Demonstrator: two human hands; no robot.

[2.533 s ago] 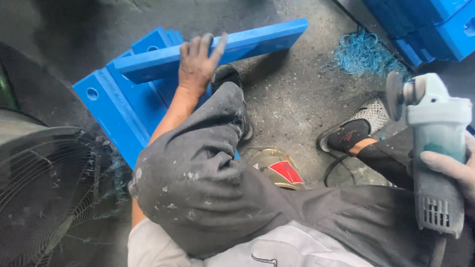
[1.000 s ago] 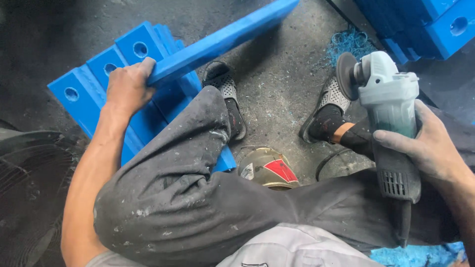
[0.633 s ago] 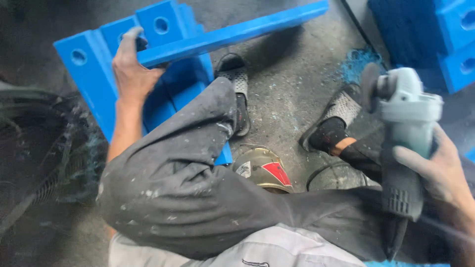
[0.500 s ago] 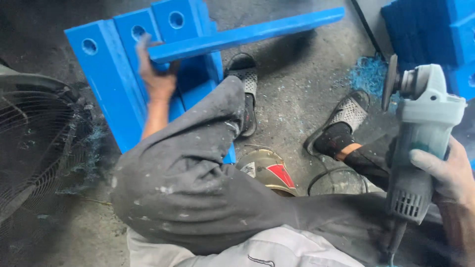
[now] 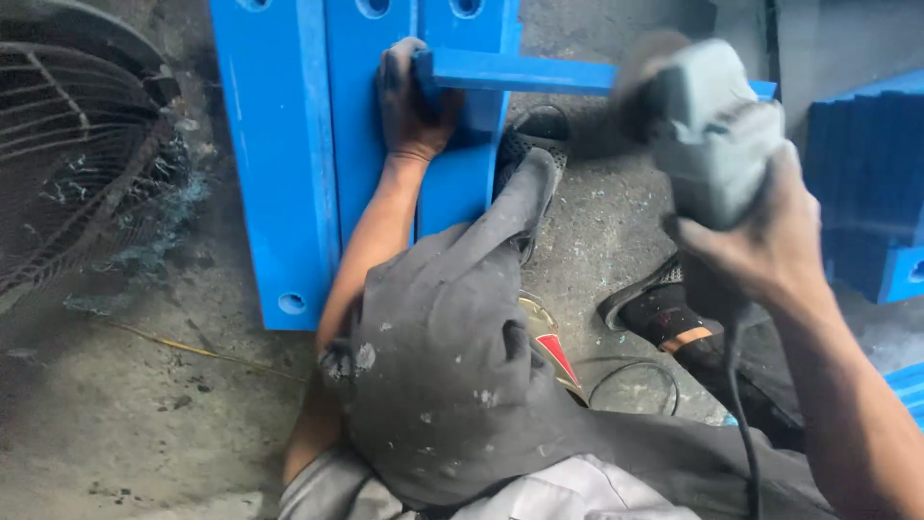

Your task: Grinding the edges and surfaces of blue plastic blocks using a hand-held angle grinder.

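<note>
My left hand (image 5: 412,101) grips the near end of a long blue plastic bar (image 5: 539,72) that lies across a stack of blue plastic planks (image 5: 279,164) with round holes. My right hand (image 5: 770,241) is closed around the body of a grey angle grinder (image 5: 703,125), held up over the floor to the right of the bar; its disc end is blurred. My bent left knee in dirty grey trousers (image 5: 452,327) fills the middle, and my left shoe (image 5: 531,159) rests against the planks.
A round wire fan guard (image 5: 67,154) stands at the left. More blue plastic blocks (image 5: 871,193) are stacked at the right. My right shoe (image 5: 654,308) is on the gritty concrete floor, with the grinder's black cable (image 5: 626,380) looped nearby.
The view has swung closer. My left hand slid to the bar's near end on the planks. My right hand lifted the grinder up and towards the bar.
</note>
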